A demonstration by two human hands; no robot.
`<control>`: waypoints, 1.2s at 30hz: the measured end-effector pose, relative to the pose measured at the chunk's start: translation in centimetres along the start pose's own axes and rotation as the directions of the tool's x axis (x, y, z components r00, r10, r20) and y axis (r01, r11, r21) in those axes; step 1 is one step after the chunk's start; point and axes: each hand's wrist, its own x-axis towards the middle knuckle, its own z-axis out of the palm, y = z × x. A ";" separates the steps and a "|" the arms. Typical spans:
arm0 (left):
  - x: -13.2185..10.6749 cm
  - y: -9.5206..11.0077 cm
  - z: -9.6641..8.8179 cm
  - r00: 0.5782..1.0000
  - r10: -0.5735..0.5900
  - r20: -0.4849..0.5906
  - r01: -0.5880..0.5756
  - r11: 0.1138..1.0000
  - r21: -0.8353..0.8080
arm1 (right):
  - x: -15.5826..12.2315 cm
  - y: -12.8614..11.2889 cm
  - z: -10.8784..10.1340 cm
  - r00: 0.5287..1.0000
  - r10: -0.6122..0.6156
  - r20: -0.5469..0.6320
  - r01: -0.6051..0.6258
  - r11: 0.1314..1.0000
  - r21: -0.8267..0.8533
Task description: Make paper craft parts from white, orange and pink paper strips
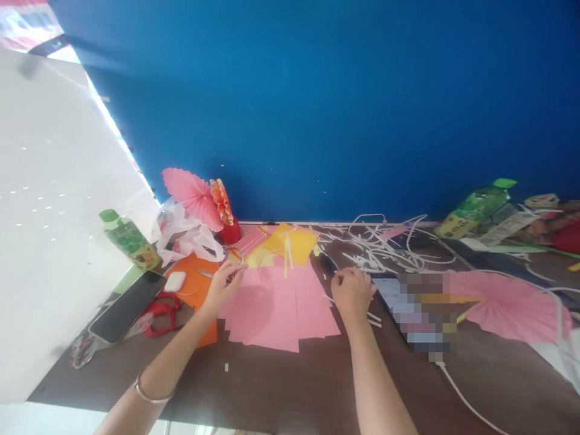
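My left hand is over the left edge of the stacked pink paper, its fingers curled together. A pale curved loop shows at its fingertips; whether the hand grips it I cannot make out. A thin silver blade pokes out beside this hand above the orange paper. Right of the pink sheets, my right hand rests by the table with fingers curled in; anything inside is hidden. Just beyond it lies a dark, slim object. Yellow paper with thin white strips lies behind the pink sheets.
Left are a black phone, red-handled scissors, a white case, a green bottle and a plastic bag. White paper strips, a lit phone, a pink paper fan and another bottle stand right.
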 end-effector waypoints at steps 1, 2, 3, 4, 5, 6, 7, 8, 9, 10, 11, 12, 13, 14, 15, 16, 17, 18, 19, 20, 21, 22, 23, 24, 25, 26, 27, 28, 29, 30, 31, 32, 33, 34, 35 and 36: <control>-0.3 -0.3 -0.6 1.000 -0.004 0.022 0.003 1.000 0.019 | 0.0 -0.1 0.0 1.000 0.000 0.010 0.000 1.000 -0.009; -0.5 -0.5 -1.2 0.999 -0.004 0.049 0.002 0.999 0.043 | 0.1 -0.2 -0.1 1.000 0.005 0.024 -0.004 1.000 -0.016; -0.7 -0.6 -1.8 0.997 0.000 0.075 -0.006 0.997 0.076 | 0.1 -0.3 -0.2 0.999 0.011 0.041 -0.010 1.000 -0.022; -0.8 -0.7 -2.3 0.995 0.003 0.102 -0.015 0.992 0.123 | 0.2 -0.4 -0.3 0.998 0.019 0.063 -0.017 0.999 -0.027; -0.9 -0.8 -2.8 0.991 -0.004 0.131 -0.021 0.982 0.188 | 0.2 -0.5 -0.5 0.996 0.027 0.085 -0.024 0.999 -0.034; -0.9 -0.9 -3.4 0.986 -0.023 0.162 -0.022 0.963 0.268 | 0.2 -0.6 -0.7 0.993 0.033 0.110 -0.028 0.999 -0.042; -1.0 -1.0 -3.9 0.980 -0.054 0.190 -0.018 0.934 0.356 | 0.2 -0.8 -0.9 0.990 0.038 0.136 -0.031 0.998 -0.052; -1.1 -1.1 -4.3 0.973 -0.093 0.210 -0.010 0.898 0.441 | 0.2 -1.0 -1.0 0.986 0.042 0.160 -0.032 0.997 -0.065; -1.2 -1.2 -4.8 0.967 -0.132 0.219 0.001 0.858 0.513 | 0.2 -1.2 -1.1 0.983 0.043 0.181 -0.029 0.996 -0.079; -1.4 -1.2 -5.3 0.961 -0.166 0.220 0.011 0.822 0.569 | 0.1 -1.4 -1.2 0.979 0.041 0.202 -0.022 0.995 -0.093; -1.6 -1.2 -5.7 0.960 -0.185 0.210 0.019 0.791 0.611 | 0.0 -1.7 -1.2 0.975 0.036 0.219 -0.013 0.994 -0.106; -1.8 -1.1 -6.1 0.962 -0.194 0.193 0.025 0.765 0.644 | -0.1 -1.9 -1.2 0.972 0.029 0.231 -0.002 0.993 -0.116; -2.1 -1.0 -6.4 0.964 -0.201 0.173 0.033 0.737 0.675 | -0.3 -2.1 -1.2 0.971 0.023 0.237 0.007 0.992 -0.125; -2.4 -0.9 -6.7 0.965 -0.212 0.154 0.043 0.709 0.704 | -0.4 -2.2 -1.1 0.971 0.016 0.239 0.016 0.991 -0.130; -2.6 -0.8 -7.0 0.964 -0.228 0.139 0.055 0.680 0.732 | -0.5 -2.4 -1.0 0.971 0.011 0.237 0.021 0.991 -0.133; -2.8 -0.7 -7.2 0.960 -0.247 0.130 0.066 0.652 0.755 | -0.5 -2.4 -1.0 0.973 0.008 0.231 0.023 0.991 -0.132; -3.0 -0.7 -7.3 0.956 -0.266 0.127 0.072 0.630 0.773 | -0.6 -2.5 -1.0 0.975 0.007 0.223 0.022 0.991 -0.129; -3.2 -0.7 -7.4 0.952 -0.278 0.131 0.071 0.615 0.785 | -0.6 -2.6 -0.9 0.977 0.008 0.214 0.019 0.992 -0.123; -3.3 -0.8 -7.4 0.950 -0.278 0.139 0.062 0.607 0.792 | -0.7 -2.6 -0.9 0.979 0.009 0.206 0.015 0.993 -0.116; -3.4 -0.9 -7.4 0.953 -0.265 0.149 0.044 0.605 0.795 | -0.7 -2.6 -0.9 0.980 0.010 0.198 0.012 0.994 -0.110; -3.4 -1.1 -7.3 0.958 -0.243 0.156 0.024 0.605 0.796 | -0.8 -2.6 -0.8 0.982 0.011 0.191 0.010 0.994 -0.106; -3.5 -1.3 -7.2 0.964 -0.212 0.159 0.000 0.603 0.798 | -0.9 -2.7 -0.8 0.983 0.008 0.182 0.011 0.995 -0.103; -3.5 -1.5 -7.0 0.972 -0.177 0.156 -0.020 0.596 0.803 | -1.0 -2.7 -0.6 0.986 -0.002 0.170 0.019 0.995 -0.096; -3.6 -1.7 -6.7 0.979 -0.145 0.144 -0.032 0.584 0.811 | -1.1 -2.7 -0.5 0.988 -0.021 0.153 0.035 0.996 -0.084; -3.8 -1.9 -6.4 0.985 -0.118 0.123 -0.034 0.569 0.821 | -1.2 -2.7 -0.3 0.990 -0.049 0.131 0.058 0.996 -0.066; -3.9 -2.1 -6.1 0.990 -0.098 0.099 -0.028 0.553 0.833 | -1.3 -2.8 -0.1 0.991 -0.082 0.105 0.087 0.995 -0.042; -4.0 -2.2 -5.7 0.993 -0.084 0.079 -0.021 0.539 0.842 | -1.4 -2.8 0.2 0.990 -0.117 0.082 0.119 0.993 -0.013; -4.2 -2.4 -5.3 0.995 -0.071 0.065 -0.018 0.530 0.848 | -1.6 -3.0 0.4 0.986 -0.151 0.066 0.150 0.989 0.019; -4.2 -2.6 -4.8 0.997 -0.053 0.058 -0.021 0.526 0.850 | -1.7 -3.2 0.6 0.981 -0.184 0.060 0.181 0.982 0.056; -4.2 -2.8 -4.3 0.998 -0.029 0.052 -0.030 0.523 0.852 | -1.9 -3.4 0.8 0.973 -0.220 0.064 0.213 0.972 0.102; -4.2 -3.0 -3.8 0.999 0.000 0.044 -0.037 0.519 0.854 | -2.1 -3.8 0.9 0.962 -0.263 0.075 0.249 0.956 0.157; -4.1 -3.3 -3.3 0.999 0.031 0.030 -0.042 0.514 0.857 | -2.3 -4.2 1.1 0.946 -0.313 0.089 0.288 0.932 0.219; -4.0 -3.5 -2.9 0.998 0.058 0.016 -0.044 0.508 0.860 | -2.6 -4.6 1.2 0.924 -0.367 0.103 0.327 0.902 0.281; -3.9 -3.7 -2.5 0.997 0.077 0.006 -0.044 0.501 0.865 | -2.9 -5.0 1.3 0.900 -0.420 0.116 0.362 0.868 0.339; -3.8 -3.8 -2.2 0.996 0.087 0.002 -0.045 0.490 0.870 | -3.2 -5.4 1.4 0.876 -0.466 0.126 0.389 0.835 0.389; -3.8 -3.9 -2.1 0.996 0.093 0.003 -0.047 0.476 0.878 | -3.5 -5.8 1.4 0.853 -0.503 0.136 0.407 0.806 0.430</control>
